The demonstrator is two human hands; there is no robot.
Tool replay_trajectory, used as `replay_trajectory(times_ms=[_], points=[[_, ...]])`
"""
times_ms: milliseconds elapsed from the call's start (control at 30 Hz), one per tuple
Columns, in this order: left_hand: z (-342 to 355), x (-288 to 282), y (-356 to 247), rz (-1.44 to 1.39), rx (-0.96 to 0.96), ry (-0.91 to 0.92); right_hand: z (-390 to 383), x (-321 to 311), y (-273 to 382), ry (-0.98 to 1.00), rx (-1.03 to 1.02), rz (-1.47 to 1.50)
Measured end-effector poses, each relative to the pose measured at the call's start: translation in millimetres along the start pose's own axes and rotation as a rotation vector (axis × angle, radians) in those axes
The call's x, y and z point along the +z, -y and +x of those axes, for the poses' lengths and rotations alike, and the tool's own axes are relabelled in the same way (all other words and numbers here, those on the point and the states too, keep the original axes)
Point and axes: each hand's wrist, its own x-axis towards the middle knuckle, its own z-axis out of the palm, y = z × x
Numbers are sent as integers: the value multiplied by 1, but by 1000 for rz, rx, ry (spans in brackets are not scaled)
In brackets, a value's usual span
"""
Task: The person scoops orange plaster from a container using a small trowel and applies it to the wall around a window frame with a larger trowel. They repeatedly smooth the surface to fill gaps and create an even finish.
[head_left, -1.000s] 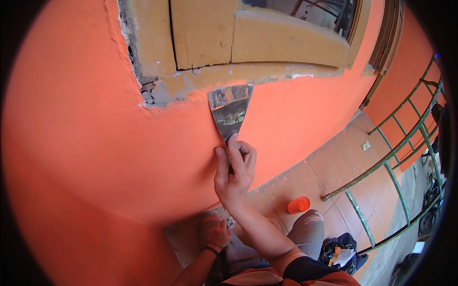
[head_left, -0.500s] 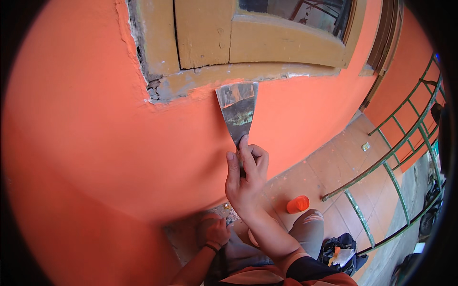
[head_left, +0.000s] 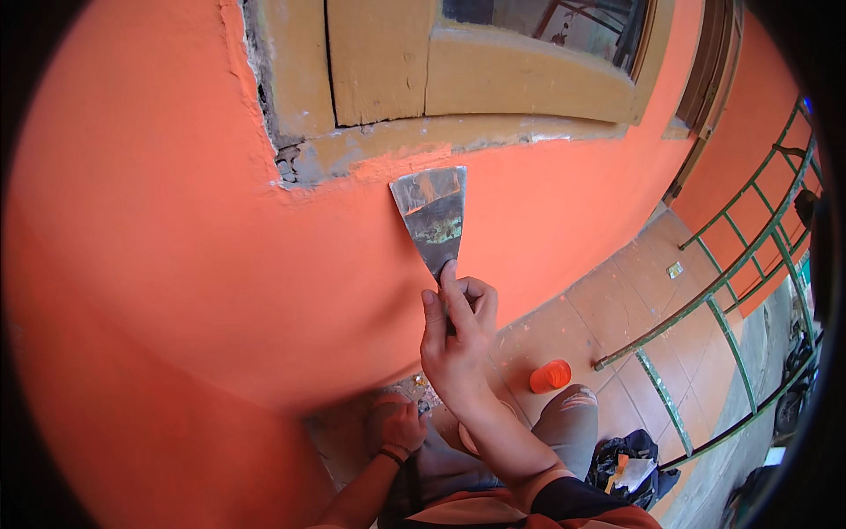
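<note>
My right hand [head_left: 459,339] is closed round the handle of a putty knife [head_left: 434,218], index finger along the blade's neck. Its wide metal blade, smeared with orange and pale green, points up in front of the orange wall [head_left: 546,212]. The blade's top edge is just below the ochre window frame [head_left: 379,145]; whether it touches the wall I cannot tell. Low by my knee, my left hand [head_left: 404,429] is curled closed, with a small dark thing at its fingertips that I cannot make out.
A chipped, rough gap [head_left: 287,163] runs along the frame's lower left corner. On the tiled floor [head_left: 608,322] stands an orange cup-like container [head_left: 551,376]. A green metal ladder [head_left: 727,339] lies on the right, near a black plastic bag [head_left: 624,467].
My right hand has drawn the putty knife slightly down and to the left, so its blade edge sits lower below the window frame. My left hand has hardly moved.
</note>
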Motion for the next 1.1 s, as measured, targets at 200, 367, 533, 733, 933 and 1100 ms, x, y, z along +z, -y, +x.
replay_trajectory(times_ms=[200,367,533,733,933,1100], points=[[0,-1,-1,2,14,-36,0,-7,4,26,-14,19],[-1,-1,0,7,12,-27,3,5,0,-10,-32,2],[0,0,0,6,-4,-14,-1,1,6,0,1,12],[-1,2,2,17,-3,-2,16,-27,20,88,33,7],[0,4,2,5,-2,-11,32,-29,29,104,37,-48],[0,4,2,-6,-18,5,27,-38,34,156,93,-61]])
